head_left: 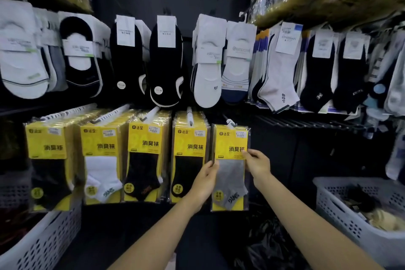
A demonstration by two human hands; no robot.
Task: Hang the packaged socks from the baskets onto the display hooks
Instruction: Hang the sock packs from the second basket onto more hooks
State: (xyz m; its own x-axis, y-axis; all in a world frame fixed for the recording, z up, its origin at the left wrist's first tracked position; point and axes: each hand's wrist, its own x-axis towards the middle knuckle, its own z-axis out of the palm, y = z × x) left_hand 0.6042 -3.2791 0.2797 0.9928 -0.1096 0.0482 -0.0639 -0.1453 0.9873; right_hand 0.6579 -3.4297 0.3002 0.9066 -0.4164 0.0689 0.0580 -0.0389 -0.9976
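Left hand (206,178) pinches the left edge of the grey sock pack (231,173); right hand (257,162) pinches its right edge; the pack hangs near the tip of the rightmost hook (230,124), lower row.

Risk: let go so near the tip, it may slide off; an uneven tug could tilt it.

Count: five hooks of yellow packs (144,144); two baskets, left basket (43,243), right basket (348,226).

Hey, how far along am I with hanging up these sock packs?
Done: four hooks on the left carry rows of yellow packs. In hand: your left hand and right hand hold the grey-sock pack by its edges, and it looks already threaded on the fifth hook. Left: the white basket at right holds what look like loose packs, so expect more trips.
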